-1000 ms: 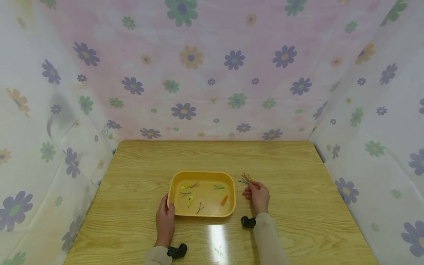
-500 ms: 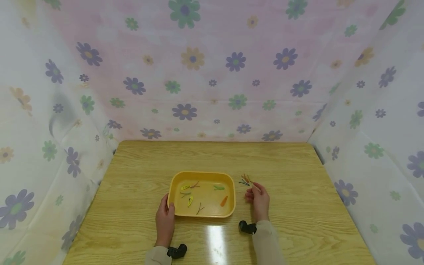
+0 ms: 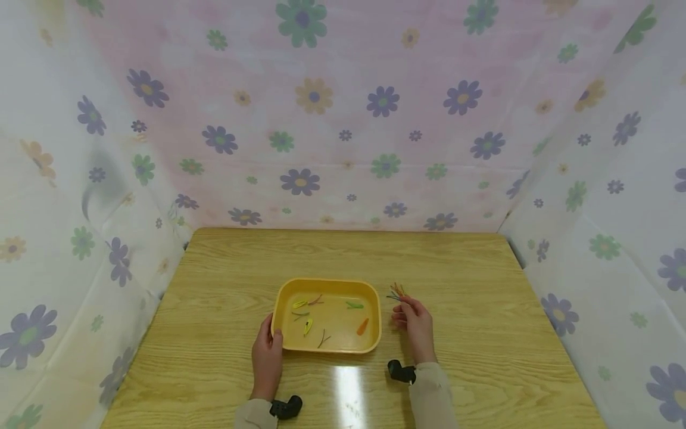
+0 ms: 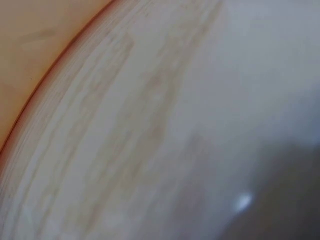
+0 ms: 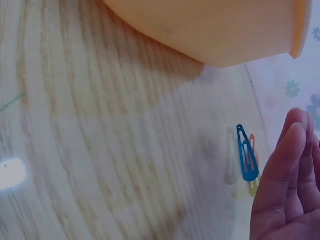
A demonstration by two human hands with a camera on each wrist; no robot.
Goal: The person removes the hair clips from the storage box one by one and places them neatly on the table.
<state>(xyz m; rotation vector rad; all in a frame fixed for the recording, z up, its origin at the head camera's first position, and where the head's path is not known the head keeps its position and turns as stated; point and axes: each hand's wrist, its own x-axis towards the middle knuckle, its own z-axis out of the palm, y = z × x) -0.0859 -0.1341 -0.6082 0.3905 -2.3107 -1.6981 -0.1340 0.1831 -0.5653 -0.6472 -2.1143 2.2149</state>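
My left hand holds the yellow plastic tray by its left side, thumb over the rim. Several snap hair clips lie spread inside, among them a yellow clip, a green clip and an orange clip. Right of the tray, my right hand reaches to a small pile of hair clips on the table. In the right wrist view a blue hair clip tops that pile, with reddish and yellow ones beneath. The right thumb and fingertips are close together; nothing shows between them.
The wooden table is bounded by a flowered cloth at the back and both sides. Light reflects off the table in front of the tray. The left wrist view is blurred and shows the tray's edge.
My right hand drew back slightly from the pile, then moved forward and left to it again. My left hand and the tray have stayed in place.
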